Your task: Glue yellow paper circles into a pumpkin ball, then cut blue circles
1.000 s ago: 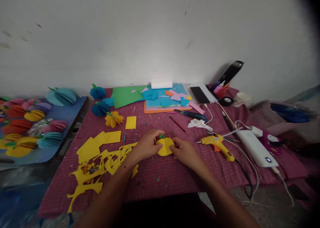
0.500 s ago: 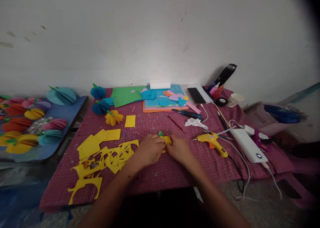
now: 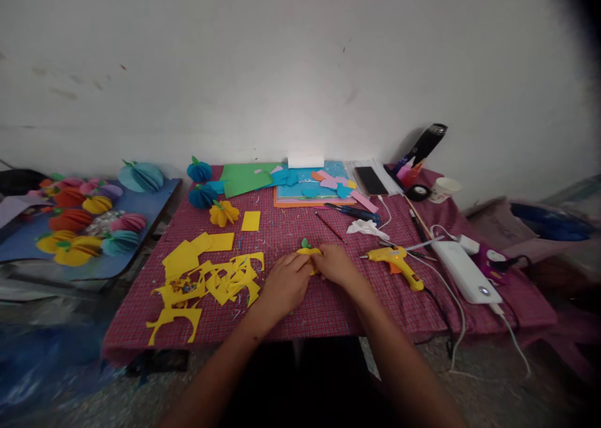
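Observation:
Between my two hands, at the middle of the cloth-covered table, is a small yellow paper pumpkin (image 3: 308, 251) with a green leaf (image 3: 305, 243) on top. My left hand (image 3: 287, 282) closes on its left side, fingers bent over it. From the right my right hand (image 3: 335, 264) grips it, its fingertips partly hidden. Much of the pumpkin is covered by the fingers. A yellow glue gun (image 3: 395, 263) lies to the right of my right hand. Yellow paper offcuts (image 3: 230, 279) are spread left of my left hand.
Finished yellow (image 3: 224, 213) and blue paper pumpkins (image 3: 202, 195) stand at the back left. Coloured sheets (image 3: 248, 179), a phone (image 3: 370, 181), a cutter (image 3: 352, 212) and a pencil (image 3: 331, 226) lie behind. A white power strip (image 3: 467, 271) with cables sits right. A blue side table (image 3: 154, 209) holds more paper pumpkins.
The view has turned a little left, showing more of the side table. Both hands remain on the yellow pumpkin; more of its rounded top and leaf now shows.

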### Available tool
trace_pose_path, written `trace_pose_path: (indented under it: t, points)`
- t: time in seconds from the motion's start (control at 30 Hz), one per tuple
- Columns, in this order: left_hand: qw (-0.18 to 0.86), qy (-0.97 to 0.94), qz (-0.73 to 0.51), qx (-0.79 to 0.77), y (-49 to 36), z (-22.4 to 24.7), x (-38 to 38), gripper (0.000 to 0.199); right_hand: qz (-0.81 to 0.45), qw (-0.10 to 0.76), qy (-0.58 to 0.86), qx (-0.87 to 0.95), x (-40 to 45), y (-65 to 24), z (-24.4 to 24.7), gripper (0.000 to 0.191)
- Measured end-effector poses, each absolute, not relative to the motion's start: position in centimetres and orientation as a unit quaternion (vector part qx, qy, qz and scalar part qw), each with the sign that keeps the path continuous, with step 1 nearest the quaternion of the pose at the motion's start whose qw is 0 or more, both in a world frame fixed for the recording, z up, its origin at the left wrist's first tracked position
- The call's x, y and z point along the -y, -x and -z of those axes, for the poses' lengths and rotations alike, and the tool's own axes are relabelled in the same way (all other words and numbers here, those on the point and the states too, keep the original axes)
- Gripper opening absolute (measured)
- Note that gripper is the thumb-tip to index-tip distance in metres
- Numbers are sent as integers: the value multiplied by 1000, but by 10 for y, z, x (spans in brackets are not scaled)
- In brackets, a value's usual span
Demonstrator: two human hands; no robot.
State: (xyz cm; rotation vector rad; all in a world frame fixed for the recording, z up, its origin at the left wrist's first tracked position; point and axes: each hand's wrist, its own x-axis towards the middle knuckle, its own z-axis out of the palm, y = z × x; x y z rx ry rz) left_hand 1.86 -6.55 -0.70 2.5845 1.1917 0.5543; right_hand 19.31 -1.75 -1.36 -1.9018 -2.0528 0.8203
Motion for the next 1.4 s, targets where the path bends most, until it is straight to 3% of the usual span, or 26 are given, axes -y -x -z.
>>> trace_pose_path:
  t: [0.33, 1.13, 1.4]
  points:
    - [133, -882, -185, -411, -31, 8, 55, 8, -281, 113, 658, 689, 32, -212, 11, 28]
    - [102, -863, -174, -463, -48, 13, 43, 15, -450, 240, 603, 614, 41, -229, 16, 20]
    - [113, -860, -180, -463, -46, 11, 44, 12, -458, 240, 606, 604, 41, -229, 17, 17]
